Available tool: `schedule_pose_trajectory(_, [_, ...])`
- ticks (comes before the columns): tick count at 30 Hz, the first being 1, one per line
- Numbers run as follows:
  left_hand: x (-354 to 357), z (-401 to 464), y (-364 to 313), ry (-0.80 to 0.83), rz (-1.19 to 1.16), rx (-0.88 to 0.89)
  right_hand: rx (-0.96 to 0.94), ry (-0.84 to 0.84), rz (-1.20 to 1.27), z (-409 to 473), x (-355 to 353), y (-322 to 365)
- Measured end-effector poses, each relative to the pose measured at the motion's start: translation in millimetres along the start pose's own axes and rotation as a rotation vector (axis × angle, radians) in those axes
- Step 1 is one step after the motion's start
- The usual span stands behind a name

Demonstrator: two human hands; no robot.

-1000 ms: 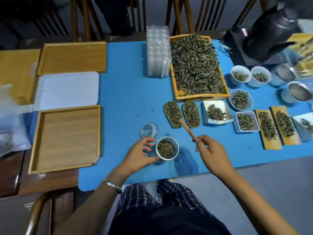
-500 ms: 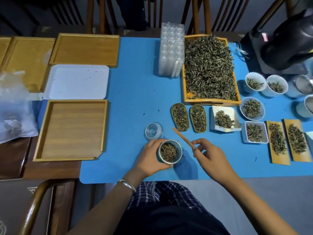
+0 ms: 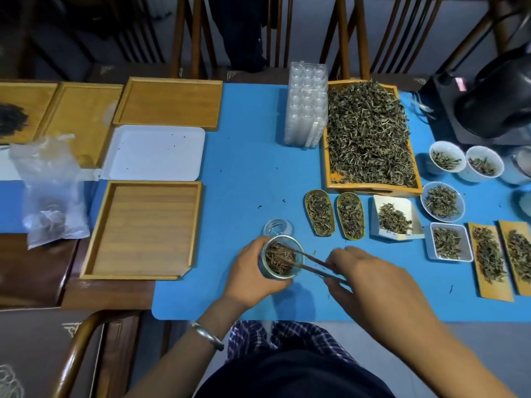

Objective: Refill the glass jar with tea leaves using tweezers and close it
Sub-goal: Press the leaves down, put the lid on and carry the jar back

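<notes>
Wrapped around the glass jar [image 3: 280, 258], the left hand [image 3: 253, 271] holds its wall from the nine o'clock side, fingers closed on the glass. At three o'clock of the jar, the right hand [image 3: 370, 278] pinches the wooden tweezers [image 3: 313, 264], whose two arms stay slightly apart and whose tips reach over the rim into the tea leaves [image 3: 278, 259] inside. The jar stands open near the front edge of the blue mat [image 3: 247, 173].

At one o'clock from the jar, well apart, a big wooden tray [image 3: 373, 189] is heaped with loose leaves, and a stack of clear plastic packs [image 3: 306, 107] sits just at its nine o'clock side. At nine o'clock of the jar lies an empty wooden tray [image 3: 143, 229], with a white tray [image 3: 155, 153] beyond it at twelve. Between the jar and the heaped tray, two oval scoops [image 3: 334, 215] hold leaves, and a white paper dish [image 3: 395, 218] lies at their three o'clock. Just at twelve o'clock of the jar, almost touching it, rests the clear lid [image 3: 278, 227].
</notes>
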State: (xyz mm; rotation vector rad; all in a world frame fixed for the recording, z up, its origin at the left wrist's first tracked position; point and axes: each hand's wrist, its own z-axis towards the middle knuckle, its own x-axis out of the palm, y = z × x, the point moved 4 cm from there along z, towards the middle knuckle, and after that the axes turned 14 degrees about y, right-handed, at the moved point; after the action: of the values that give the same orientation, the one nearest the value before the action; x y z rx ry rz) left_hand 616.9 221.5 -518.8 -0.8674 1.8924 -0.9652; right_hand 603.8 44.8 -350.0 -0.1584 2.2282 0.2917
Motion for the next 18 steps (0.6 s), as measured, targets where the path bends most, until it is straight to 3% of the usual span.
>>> schedule_pose_trajectory(6, [-19.8,-10.7,2.6,-0.105,-0.002,0.005,0.008,0.01,-0.282,24.2,-9.1,38.5])
schedule_pose_trajectory(15, [-21.6,-21.2,1.4,-0.044,0.161,0.022,-0.061,0.089,-0.221,28.0,8.0,64.3])
schedule_pose_trajectory(18, [-21.6,-23.0,4.3,-0.054,0.136,0.004,-0.052,0.033,-0.199,29.9,11.2,58.4])
